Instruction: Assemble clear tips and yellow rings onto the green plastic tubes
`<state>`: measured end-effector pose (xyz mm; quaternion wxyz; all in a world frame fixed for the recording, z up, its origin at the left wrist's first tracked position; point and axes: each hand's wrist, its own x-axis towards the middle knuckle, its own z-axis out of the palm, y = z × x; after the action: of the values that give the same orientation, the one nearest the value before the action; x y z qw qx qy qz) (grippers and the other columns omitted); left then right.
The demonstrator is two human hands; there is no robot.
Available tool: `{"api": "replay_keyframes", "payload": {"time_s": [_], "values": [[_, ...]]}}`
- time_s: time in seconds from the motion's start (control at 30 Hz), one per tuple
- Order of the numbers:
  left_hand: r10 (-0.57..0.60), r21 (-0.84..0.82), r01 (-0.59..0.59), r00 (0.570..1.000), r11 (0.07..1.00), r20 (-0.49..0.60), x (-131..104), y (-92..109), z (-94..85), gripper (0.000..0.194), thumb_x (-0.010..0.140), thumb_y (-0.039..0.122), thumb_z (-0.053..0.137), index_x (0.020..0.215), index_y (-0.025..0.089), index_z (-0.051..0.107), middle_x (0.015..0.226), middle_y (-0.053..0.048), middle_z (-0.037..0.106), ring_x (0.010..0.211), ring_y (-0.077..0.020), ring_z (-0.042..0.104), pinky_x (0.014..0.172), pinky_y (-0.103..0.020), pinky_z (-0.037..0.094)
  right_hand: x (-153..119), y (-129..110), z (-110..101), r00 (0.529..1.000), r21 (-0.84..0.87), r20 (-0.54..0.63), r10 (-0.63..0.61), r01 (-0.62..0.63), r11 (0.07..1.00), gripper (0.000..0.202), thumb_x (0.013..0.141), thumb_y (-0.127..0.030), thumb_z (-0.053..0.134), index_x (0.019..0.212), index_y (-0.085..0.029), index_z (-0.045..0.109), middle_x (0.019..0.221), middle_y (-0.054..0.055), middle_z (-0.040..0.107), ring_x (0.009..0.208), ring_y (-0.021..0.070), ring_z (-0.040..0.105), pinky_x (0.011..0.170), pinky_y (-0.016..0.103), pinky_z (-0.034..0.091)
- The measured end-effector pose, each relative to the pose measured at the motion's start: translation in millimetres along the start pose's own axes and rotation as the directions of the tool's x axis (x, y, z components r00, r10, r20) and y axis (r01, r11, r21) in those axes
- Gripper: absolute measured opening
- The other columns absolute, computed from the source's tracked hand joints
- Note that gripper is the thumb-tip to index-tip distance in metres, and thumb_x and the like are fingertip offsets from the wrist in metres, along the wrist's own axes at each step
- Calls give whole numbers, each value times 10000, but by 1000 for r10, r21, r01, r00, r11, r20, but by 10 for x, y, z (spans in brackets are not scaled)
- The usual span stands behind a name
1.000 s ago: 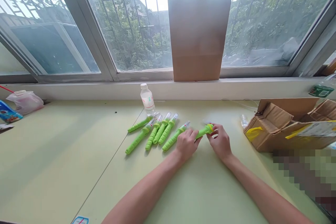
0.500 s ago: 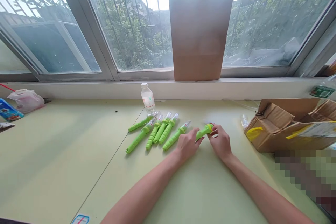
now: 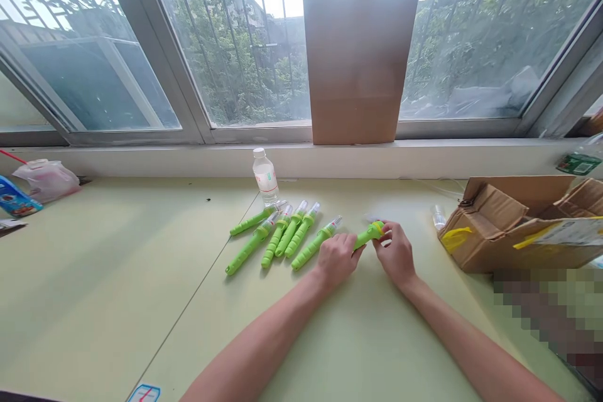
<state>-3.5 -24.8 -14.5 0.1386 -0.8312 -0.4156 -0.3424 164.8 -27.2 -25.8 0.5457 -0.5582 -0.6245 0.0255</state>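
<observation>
A green plastic stick (image 3: 363,237) with a yellow ring near its far end is held low over the table. My left hand (image 3: 336,259) is closed around its lower part. The fingertips of my right hand (image 3: 396,255) pinch its ringed end. Behind that end is something small and clear (image 3: 373,217), too faint to make out. Left of my hands lie several similar sticks, ribbed green with clear tips; the closest (image 3: 313,249) is beside my left hand, and another (image 3: 247,251) lies farther left.
A clear bottle with a white cap (image 3: 266,177) stands behind the sticks. At right sits an open cardboard box (image 3: 509,242), a small clear cylinder (image 3: 438,217) beside it. A brown board (image 3: 358,69) leans against the window. A pinkish plastic bag (image 3: 49,182) is far left on the table (image 3: 117,276).
My left fingers have curled further over the stick, and its ringed end has shifted slightly in my right fingers. The other sticks lie as before.
</observation>
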Motion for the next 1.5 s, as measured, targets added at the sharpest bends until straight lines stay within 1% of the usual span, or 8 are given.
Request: {"api": "replay_keyframes", "payload": {"time_s": [0.27, 0.47, 0.57, 0.7, 0.9, 1.13, 1.27, 1.5], "values": [[-39, 30, 38, 999, 999, 37, 17, -11, -7, 250, 964, 391, 469, 904, 177, 583, 734, -39, 667, 660, -192, 651, 540, -300, 425, 15, -20, -22, 999, 44, 9, -31, 30, 999, 177, 856, -378, 546, 861, -220, 468, 1061, 79, 644, 589, 133, 634, 470, 270, 500], [-99, -30, 104, 984, 994, 151, -5, -1, 12, 258, 953, 431, 484, 978, 193, 579, 743, -18, 681, 614, -171, 655, 472, -284, 387, -6, -27, -30, 999, 29, 18, -37, 36, 999, 165, 850, -353, 553, 894, -223, 461, 1107, 78, 630, 589, 127, 632, 485, 276, 506], [-109, -33, 114, 985, 993, 136, -14, -14, 21, 225, 915, 392, 559, 1044, 207, 567, 789, -6, 686, 621, -163, 653, 478, -275, 398, -9, -24, -28, 999, 19, 17, -43, 43, 999, 159, 858, -356, 550, 879, -222, 466, 1100, 76, 635, 587, 125, 630, 498, 281, 513], [-45, 1, 45, 997, 999, 68, -9, -40, 24, 58, 907, 235, 540, 942, 210, 580, 836, -17, 678, 707, -166, 663, 537, -269, 445, 0, -31, -36, 998, 39, 1, -61, 61, 997, 161, 859, -353, 558, 862, -218, 470, 1082, 74, 638, 586, 121, 629, 492, 273, 517], [-22, -29, 22, 1000, 999, -10, 5, -31, 8, 167, 960, 304, 478, 990, 188, 594, 805, -40, 685, 718, -180, 669, 604, -293, 496, 18, -68, -60, 997, 43, -7, -71, 72, 997, 170, 865, -359, 566, 841, -212, 482, 1074, 79, 632, 586, 119, 631, 481, 269, 521], [-53, -50, 58, 995, 997, 89, -4, 2, -13, 258, 971, 378, 429, 944, 185, 598, 746, -40, 686, 660, -180, 666, 565, -290, 475, 17, -84, -59, 998, 65, -2, -68, 68, 996, 177, 867, -361, 573, 853, -217, 471, 1070, 72, 629, 585, 116, 628, 478, 269, 521], [-105, -48, 112, 986, 993, 130, -12, -4, 1, 223, 947, 389, 479, 969, 197, 591, 737, -21, 687, 598, -170, 650, 500, -287, 424, 13, -80, -64, 997, 51, 2, -76, 76, 996, 185, 879, -370, 565, 817, -218, 482, 1059, 75, 637, 603, 121, 625, 487, 271, 522], [-112, -36, 115, 992, 993, 64, -20, -33, 27, 110, 919, 313, 550, 925, 208, 581, 743, 0, 683, 616, -156, 653, 492, -272, 392, -2, -97, -54, 994, 57, -32, -100, 101, 993, 188, 888, -367, 567, 817, -217, 478, 1070, 79, 635, 603, 113, 619, 484, 259, 517]]}}
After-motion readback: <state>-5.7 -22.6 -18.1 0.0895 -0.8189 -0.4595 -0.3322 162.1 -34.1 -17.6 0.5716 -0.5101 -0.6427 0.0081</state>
